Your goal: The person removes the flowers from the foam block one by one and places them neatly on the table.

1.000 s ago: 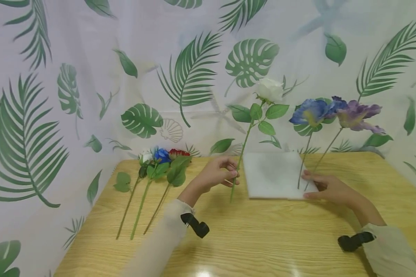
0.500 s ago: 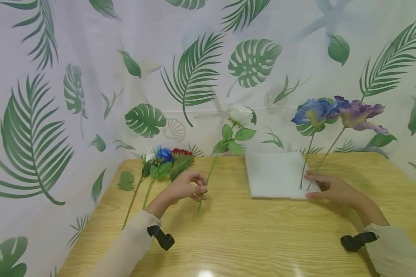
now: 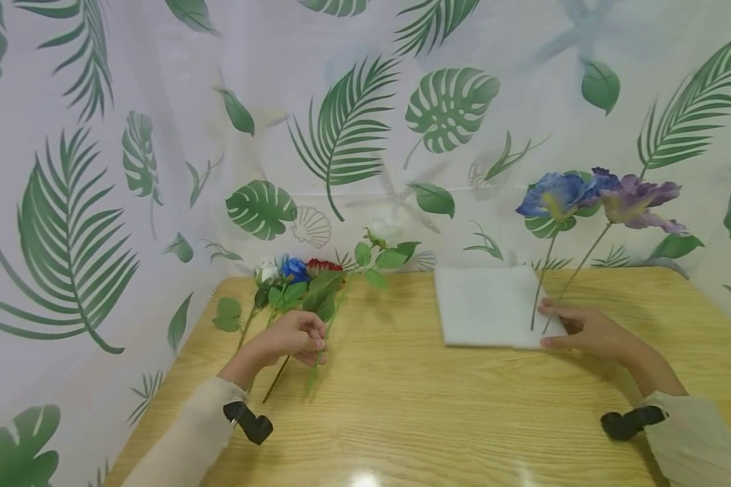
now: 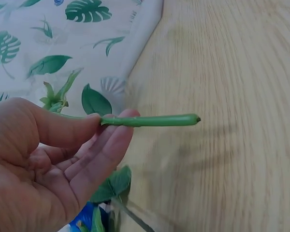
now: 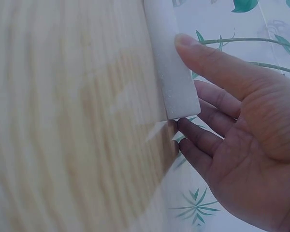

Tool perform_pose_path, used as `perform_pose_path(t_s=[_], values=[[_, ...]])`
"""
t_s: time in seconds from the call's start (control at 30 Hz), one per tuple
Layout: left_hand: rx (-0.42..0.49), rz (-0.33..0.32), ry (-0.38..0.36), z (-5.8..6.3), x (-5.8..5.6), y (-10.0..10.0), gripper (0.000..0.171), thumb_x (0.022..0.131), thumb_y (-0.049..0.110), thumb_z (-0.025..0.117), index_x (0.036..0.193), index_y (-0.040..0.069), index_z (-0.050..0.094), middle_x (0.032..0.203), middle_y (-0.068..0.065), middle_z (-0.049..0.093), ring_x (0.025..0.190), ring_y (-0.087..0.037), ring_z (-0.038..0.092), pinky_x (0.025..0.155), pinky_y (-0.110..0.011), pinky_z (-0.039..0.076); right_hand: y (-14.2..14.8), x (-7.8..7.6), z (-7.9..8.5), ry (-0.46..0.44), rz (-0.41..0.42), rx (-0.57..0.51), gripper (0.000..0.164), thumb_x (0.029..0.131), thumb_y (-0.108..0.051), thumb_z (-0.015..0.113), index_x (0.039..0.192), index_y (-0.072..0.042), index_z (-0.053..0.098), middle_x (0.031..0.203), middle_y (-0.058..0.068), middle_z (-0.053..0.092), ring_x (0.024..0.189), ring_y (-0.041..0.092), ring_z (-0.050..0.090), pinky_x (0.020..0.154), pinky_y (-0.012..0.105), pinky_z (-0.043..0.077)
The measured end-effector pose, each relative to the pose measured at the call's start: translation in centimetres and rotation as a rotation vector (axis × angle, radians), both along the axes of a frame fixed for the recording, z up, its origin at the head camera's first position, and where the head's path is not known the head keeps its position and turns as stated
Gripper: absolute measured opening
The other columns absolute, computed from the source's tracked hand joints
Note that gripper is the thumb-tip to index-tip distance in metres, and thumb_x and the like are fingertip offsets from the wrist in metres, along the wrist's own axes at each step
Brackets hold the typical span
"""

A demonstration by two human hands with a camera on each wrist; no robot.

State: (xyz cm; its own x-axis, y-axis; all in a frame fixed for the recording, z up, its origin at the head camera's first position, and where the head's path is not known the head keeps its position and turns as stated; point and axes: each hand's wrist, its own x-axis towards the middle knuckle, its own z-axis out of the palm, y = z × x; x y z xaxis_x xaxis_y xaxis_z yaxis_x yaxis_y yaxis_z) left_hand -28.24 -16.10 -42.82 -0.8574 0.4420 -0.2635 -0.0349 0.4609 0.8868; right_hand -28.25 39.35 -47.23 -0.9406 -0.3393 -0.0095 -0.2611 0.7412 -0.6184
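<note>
My left hand (image 3: 289,338) pinches the green stem (image 4: 159,120) of an artificial white rose (image 3: 385,232) between thumb and fingers. The rose slants up and to the right, its cut end pointing toward me. My right hand (image 3: 591,331) holds the right end of a white foam board (image 3: 487,304), with the thumb at its front edge in the right wrist view. A blue flower (image 3: 551,196) and a purple flower (image 3: 639,201) stand on thin stems at the board's right side, near my right fingers.
Left on the wooden table (image 3: 438,419) lie a white rose (image 3: 267,272), a blue rose (image 3: 294,268) and a red flower (image 3: 325,264), partly hidden by my left hand. A leaf-printed cloth (image 3: 353,40) hangs behind and to the left.
My left hand has carried the white rose leftward and lower, away from the foam board toward the lying flowers. My right hand has stayed at the board.
</note>
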Motion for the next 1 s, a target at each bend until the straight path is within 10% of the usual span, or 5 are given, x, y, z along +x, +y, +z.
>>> perform_pose_path(t_s=[1.0], values=[[-0.092, 0.017, -0.123, -1.3, 0.2, -2.7, 0.013, 0.096, -0.001, 0.058, 0.107, -0.008, 0.06, 0.087, -0.013, 0.068, 0.077, -0.021, 0.075, 0.071, -0.034, 0.065, -0.4, 0.2, 0.4, -0.007, 0.005, 0.007, 0.073, 0.09, -0.028, 0.079, 0.149, 0.002, 0.048, 0.158, 0.028, 0.035, 0.141, 0.056, 0.035, 0.087, -0.005, 0.031]])
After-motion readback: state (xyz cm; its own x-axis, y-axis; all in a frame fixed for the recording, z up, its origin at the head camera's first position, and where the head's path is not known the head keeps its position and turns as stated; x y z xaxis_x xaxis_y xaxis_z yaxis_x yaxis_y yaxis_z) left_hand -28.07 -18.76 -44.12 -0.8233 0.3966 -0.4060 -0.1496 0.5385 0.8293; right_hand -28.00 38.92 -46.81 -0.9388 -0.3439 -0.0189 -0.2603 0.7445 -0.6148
